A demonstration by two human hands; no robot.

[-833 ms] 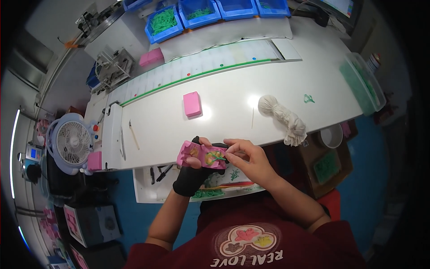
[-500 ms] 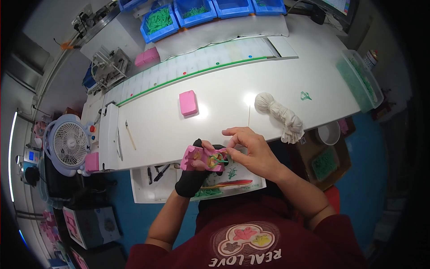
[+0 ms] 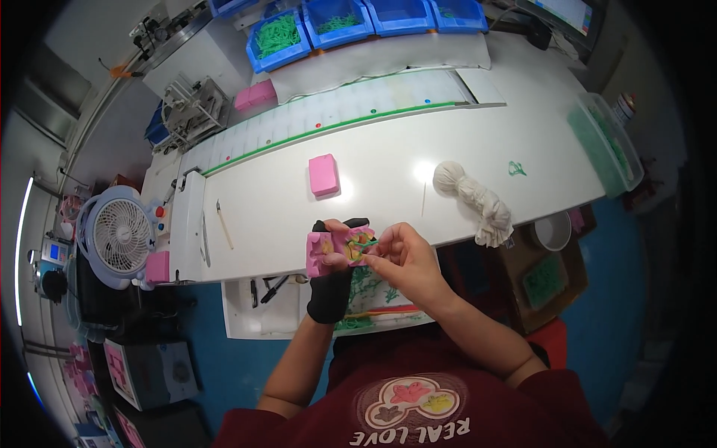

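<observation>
My left hand [image 3: 333, 263], in a black fingerless glove, holds a pink mould block [image 3: 337, 250] with yellow recesses just over the near edge of the white table [image 3: 388, 168]. My right hand [image 3: 402, 257] pinches a small green piece [image 3: 366, 243] at the right end of that block. Another pink block [image 3: 323, 175] lies flat on the table beyond my hands. A white cloth bundle [image 3: 478, 201] lies to the right of it.
A thin stick [image 3: 224, 224] lies left on the table. Blue bins [image 3: 358, 22] of green pieces stand along the back. A small fan [image 3: 118, 236] sits at the left, a tray [image 3: 284, 310] with green bits under the table edge, a white cup [image 3: 553, 231] at right.
My hands and the pink mould block stay near the table's front edge; the right hand's fingers have shifted onto the green piece at the block's right end.
</observation>
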